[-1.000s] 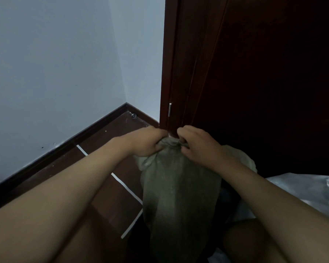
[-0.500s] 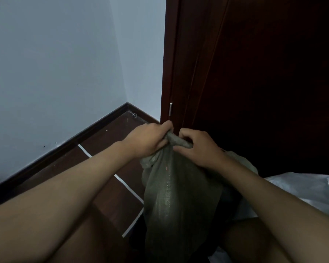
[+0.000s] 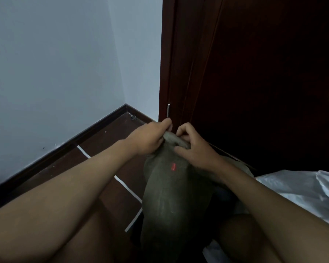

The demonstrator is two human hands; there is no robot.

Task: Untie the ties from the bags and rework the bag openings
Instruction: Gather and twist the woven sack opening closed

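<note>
Left hand (image 3: 148, 138) and right hand (image 3: 195, 149) both pinch the bunched neck of the grey-green sack (image 3: 171, 196); its small red mark (image 3: 173, 166) is too blurred to read.

This looks like a room corner in a home, down at floor level. At ten o'clock a plain pale wall (image 3: 51, 69) meets a second wall at twelve, with a dark skirting board (image 3: 87, 133) along the bottom. The floor (image 3: 110, 147) is dark reddish-brown wood with thin white lines (image 3: 127, 186) between boards. From one to three o'clock stands a dark mahogany-coloured door (image 3: 264, 82) in its frame, a small metal hinge pin (image 3: 168, 110) showing. A small metal door stop (image 3: 133, 116) sits in the corner.
</note>
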